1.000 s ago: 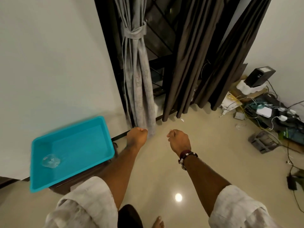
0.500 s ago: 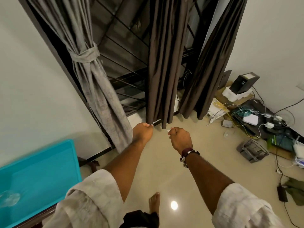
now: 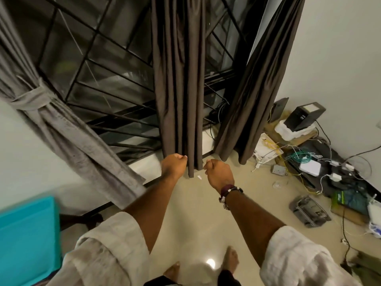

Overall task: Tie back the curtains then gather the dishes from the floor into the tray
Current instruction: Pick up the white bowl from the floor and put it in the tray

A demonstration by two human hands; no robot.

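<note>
Now my curled left hand (image 3: pixel 174 165) and right hand (image 3: pixel 219 172) reach the loose brown curtain (image 3: pixel 179 89), holding nothing; grey curtain (image 3: pixel 68 129) already tied, dishes remain

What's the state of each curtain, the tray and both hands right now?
grey curtain: gathered, tied back with a band.
middle brown curtain: hanging loose, untied.
right brown curtain: hanging loose, untied.
left hand: fingers curled, at the middle curtain's left edge; grip on it unclear.
right hand: fingers curled, just right of that curtain; grip unclear.
turquoise tray: at left edge, mostly cropped; contents not visible.
</note>
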